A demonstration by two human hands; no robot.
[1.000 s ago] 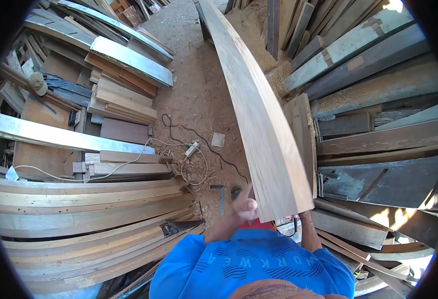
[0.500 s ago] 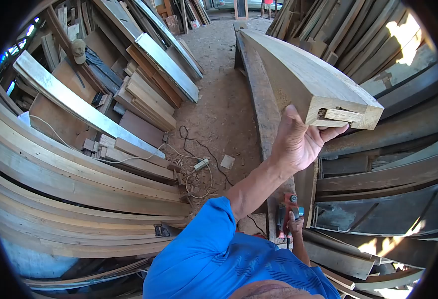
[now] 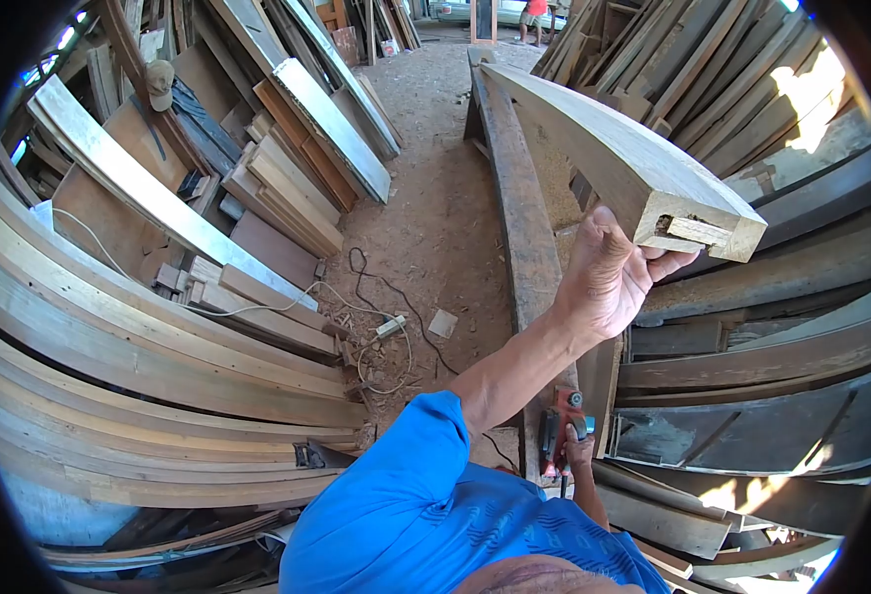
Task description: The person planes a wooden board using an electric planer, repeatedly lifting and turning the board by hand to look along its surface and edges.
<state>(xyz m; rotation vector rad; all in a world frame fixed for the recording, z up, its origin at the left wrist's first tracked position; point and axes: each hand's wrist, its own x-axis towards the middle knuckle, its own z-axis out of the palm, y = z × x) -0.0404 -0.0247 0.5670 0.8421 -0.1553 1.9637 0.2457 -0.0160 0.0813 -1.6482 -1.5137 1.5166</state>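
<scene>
A long, pale wooden beam (image 3: pixel 643 139) runs away from me, its near end raised above the bench. That end face shows a rough hollow with a light strip of wood (image 3: pixel 698 232) in it. My left hand (image 3: pixel 609 277) grips the near end from below, thumb on the left side and fingers underneath. Lower down, my right hand (image 3: pixel 580 450) is closed around the handle of a red electric planer (image 3: pixel 560 428), which sits on the near part of the wooden bench (image 3: pixel 526 218). My right fingers are partly hidden.
Stacked boards (image 3: pixel 158 366) fill the left side, and more planks (image 3: pixel 762 346) lie along the right. A power strip (image 3: pixel 392 327) and cables lie on the shavings-strewn floor (image 3: pixel 435 208). Far off stands another person (image 3: pixel 532 18), partly visible.
The beam's near end has shifted slightly right and turned a little, showing more of its left side. My left hand moved with it. The planer appears slightly further left, still in my right hand.
</scene>
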